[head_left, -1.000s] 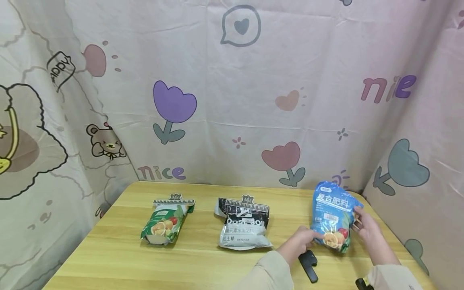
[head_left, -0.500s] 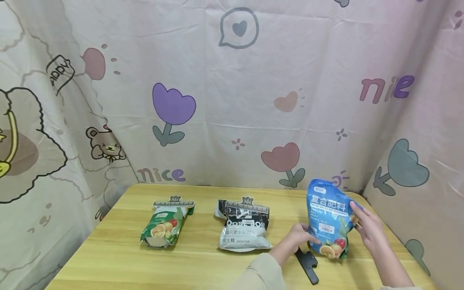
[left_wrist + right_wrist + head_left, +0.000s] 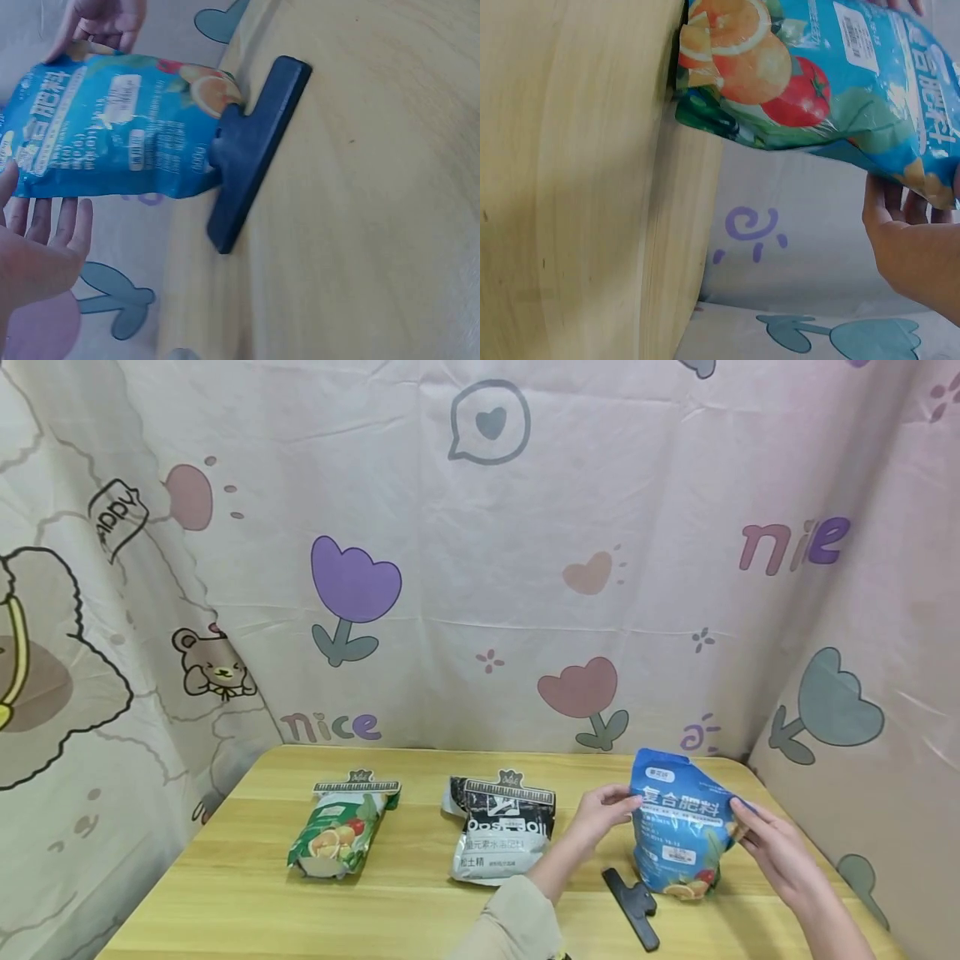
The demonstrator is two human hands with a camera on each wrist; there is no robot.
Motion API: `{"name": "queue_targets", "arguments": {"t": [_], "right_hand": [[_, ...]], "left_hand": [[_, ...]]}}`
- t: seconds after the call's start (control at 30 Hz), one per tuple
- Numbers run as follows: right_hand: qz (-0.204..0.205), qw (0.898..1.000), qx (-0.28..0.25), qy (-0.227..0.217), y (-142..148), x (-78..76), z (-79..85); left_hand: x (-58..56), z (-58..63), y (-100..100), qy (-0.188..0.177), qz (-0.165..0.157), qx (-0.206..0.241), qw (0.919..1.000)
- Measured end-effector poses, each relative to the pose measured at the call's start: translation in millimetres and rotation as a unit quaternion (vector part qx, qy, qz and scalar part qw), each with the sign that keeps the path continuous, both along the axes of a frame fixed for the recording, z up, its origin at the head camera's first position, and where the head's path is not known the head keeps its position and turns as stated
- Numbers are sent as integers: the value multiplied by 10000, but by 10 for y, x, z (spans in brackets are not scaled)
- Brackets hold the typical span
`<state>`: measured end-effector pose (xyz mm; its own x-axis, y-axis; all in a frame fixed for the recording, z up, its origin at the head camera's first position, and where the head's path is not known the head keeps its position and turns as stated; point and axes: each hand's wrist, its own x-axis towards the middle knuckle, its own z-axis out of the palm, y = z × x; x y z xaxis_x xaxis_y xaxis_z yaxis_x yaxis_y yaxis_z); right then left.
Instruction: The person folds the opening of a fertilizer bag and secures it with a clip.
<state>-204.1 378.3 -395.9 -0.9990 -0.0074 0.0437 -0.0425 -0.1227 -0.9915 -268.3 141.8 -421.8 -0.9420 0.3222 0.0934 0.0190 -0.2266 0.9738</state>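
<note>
Blue bag point(image 3: 678, 839) is being held upright in the lower right of the head view, with oranges and a tomato printed near its base; whether its full weight is taken by the table point(image 3: 300, 922) can't really be told. Its left edge is pinched by the left hand point(image 3: 600, 814), thumb in front and fingers tucked behind, so barely any gap is left. The opposite edge is gripped the same way by the right hand point(image 3: 776, 852), fingers only parted by the thickness of the bag. A black clip point(image 3: 633, 910) is laid on the tabletop just beside the bag, nearer the bottom of the frame. Over at lower centre, a black and silver bag point(image 3: 501, 856) is topped with a piano-key clip point(image 3: 510, 791), and at lower left a green bag point(image 3: 333, 839) is clipped likewise.
</note>
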Motion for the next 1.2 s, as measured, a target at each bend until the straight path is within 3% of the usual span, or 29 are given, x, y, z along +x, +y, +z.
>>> {"name": "queue_targets", "arguments": {"t": [0.1,0.3,0.53,0.73,1.2], "right_hand": [[78,9998,65,-147,40,-9,-17],[230,9991,-301,-176,63,-41,-28],[315,9966,-756,-115,73,9,-50],[565,9908,-1226,135,119,-12,-117],[767,9855,-1515,-43,141,-22,-149]], "left_hand": [[36,67,-33,144,120,-303,9994],[109,170,-38,440,369,-840,9948],[146,244,-26,975,336,-1416,9845],[141,269,-30,687,393,-1475,9859],[187,271,-28,508,439,-1407,9878]]}}
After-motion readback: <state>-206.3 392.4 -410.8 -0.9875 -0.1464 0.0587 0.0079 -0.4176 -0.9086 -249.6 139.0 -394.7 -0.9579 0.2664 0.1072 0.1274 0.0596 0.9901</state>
